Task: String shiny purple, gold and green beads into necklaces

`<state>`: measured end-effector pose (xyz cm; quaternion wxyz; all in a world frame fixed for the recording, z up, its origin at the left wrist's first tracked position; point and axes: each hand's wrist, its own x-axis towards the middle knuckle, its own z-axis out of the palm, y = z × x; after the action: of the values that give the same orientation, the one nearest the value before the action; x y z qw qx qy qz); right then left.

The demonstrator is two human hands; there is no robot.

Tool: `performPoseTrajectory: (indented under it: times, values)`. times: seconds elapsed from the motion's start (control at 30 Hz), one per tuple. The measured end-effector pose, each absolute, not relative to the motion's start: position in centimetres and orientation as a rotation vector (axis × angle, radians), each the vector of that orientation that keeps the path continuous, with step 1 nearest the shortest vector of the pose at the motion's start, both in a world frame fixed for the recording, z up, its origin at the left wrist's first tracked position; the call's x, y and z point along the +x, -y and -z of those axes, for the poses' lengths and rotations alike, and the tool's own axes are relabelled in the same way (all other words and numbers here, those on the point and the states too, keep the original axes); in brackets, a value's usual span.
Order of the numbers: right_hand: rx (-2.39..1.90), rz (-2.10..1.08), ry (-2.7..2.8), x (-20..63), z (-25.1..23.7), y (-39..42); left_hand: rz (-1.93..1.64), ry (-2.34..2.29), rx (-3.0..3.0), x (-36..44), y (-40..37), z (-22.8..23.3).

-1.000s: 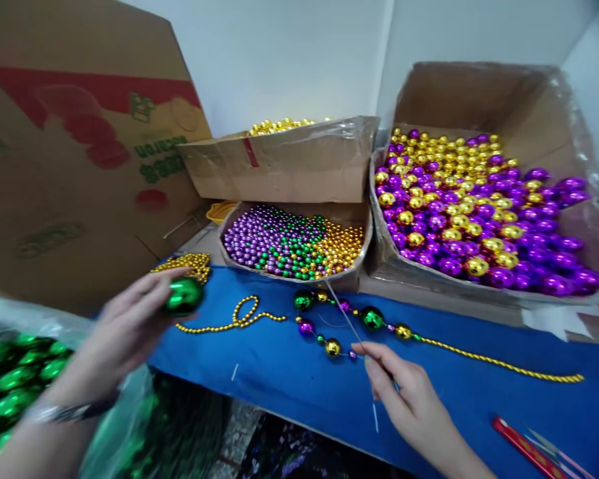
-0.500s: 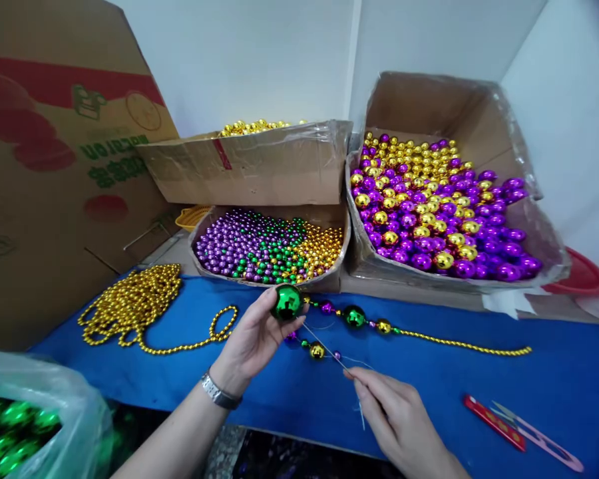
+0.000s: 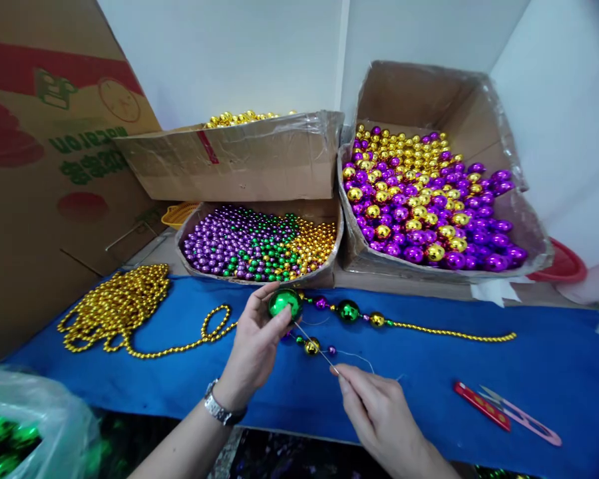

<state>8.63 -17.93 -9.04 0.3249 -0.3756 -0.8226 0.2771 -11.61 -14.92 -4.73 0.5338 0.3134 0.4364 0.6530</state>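
My left hand [image 3: 252,346] pinches a large green ball bead [image 3: 285,303] between thumb and fingers above the blue cloth [image 3: 130,386]. My right hand [image 3: 379,416] grips a thin needle [image 3: 313,344] whose tip points up into the green bead. A partly strung strand [image 3: 359,316] of green, purple and gold beads lies just behind, running into a gold bead string [image 3: 454,332] to the right.
A pile of gold bead string [image 3: 114,306] lies at left. Cardboard boxes hold small mixed beads [image 3: 259,243], gold beads [image 3: 239,120] and large purple and gold beads [image 3: 419,199]. A red tool [image 3: 482,406] and pink snips [image 3: 526,422] lie at right. A plastic bag of green balls [image 3: 10,439] sits bottom left.
My left hand carried the green ball bead from the bag at left to the needle tip. My right hand kept the needle, shifting slightly left. The view swung leftward.
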Motion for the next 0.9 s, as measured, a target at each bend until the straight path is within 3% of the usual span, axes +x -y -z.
performPoseTrajectory:
  times: [0.63, 0.77, 0.9]
  values:
    - [-0.969, -0.542, 2.085, 8.1, 11.4, 17.2, -1.440, -1.030, 0.993, -9.5, 16.6, 7.1]
    - [-1.006, -0.559, 2.071, 8.8, 11.3, 16.8, -1.389, -0.985, 1.151, -11.4, 14.8, 5.2]
    - [-1.020, -0.579, 2.052, 9.8, 11.7, 16.6, -1.325, -1.400, 1.562, -15.4, 10.0, 2.2]
